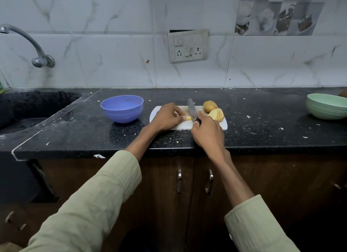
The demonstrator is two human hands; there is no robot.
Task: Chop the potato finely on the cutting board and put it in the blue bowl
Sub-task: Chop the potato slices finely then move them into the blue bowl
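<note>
A white cutting board [223, 124] lies on the black counter. On its right side sit a potato half with its skin up [210, 106] and a fanned stack of potato slices [217, 114]. My left hand [166, 117] pinches a small yellow potato piece [188, 118] against the board. My right hand [207, 133] grips the black handle of a knife [192, 109], whose blade points away from me just right of that piece. The blue bowl [122, 108] stands left of the board and looks empty.
A green bowl [326, 106] stands at the counter's far right. A dark sink [28, 109] with a wall tap [35, 46] lies to the left. A socket panel [188, 46] hangs on the tiled wall. Cabinet doors [195, 182] run below the counter edge.
</note>
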